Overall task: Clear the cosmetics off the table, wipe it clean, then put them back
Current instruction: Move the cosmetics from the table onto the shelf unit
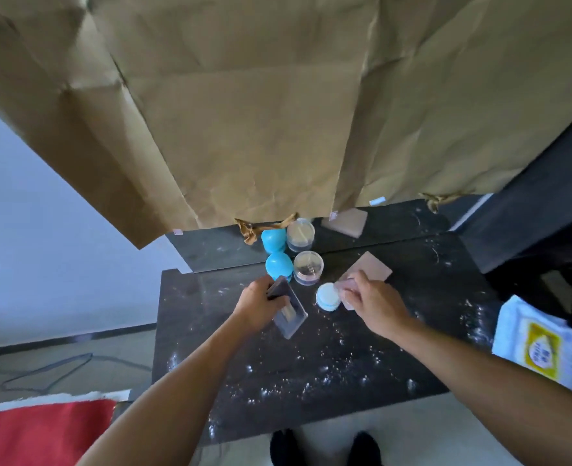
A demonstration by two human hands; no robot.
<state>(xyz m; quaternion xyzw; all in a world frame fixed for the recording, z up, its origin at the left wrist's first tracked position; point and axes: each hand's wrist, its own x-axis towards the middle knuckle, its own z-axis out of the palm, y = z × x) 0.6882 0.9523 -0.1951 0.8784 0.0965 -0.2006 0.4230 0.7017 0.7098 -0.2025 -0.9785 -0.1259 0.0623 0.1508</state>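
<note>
The dark surface (311, 364) is speckled all over with white powder, which is presumably why the cosmetics have to come off before any wiping. They stand bunched at the far middle, against a mirror strip (210, 250) that doubles them below hanging brown paper (244, 129).

The left hand (259, 306) has its grip closed round a dark rectangular case (289, 312), fingers curled over the far end. The case is tilted with its near end low, so it looks to be in the act of lifting off.

The right hand (375, 301) has its fingers curled down on the near end of a pink flat case (370, 266) (blurred here, so I cannot tell whether that is one piece or a lid and base). A pale blue jar (327, 296) sits just to the left of that hand, touching or nearly touching it.

Farther back, a blue egg-shaped holder (279, 265) and a clear round jar (308, 266) stand side by side, neither one held.

Taking one item in each hand halves the trips, a fair guess at why both reach together. A white cloth pack (533, 341) waits at the right edge, likely there for wiping. The clearing seems barely begun.
</note>
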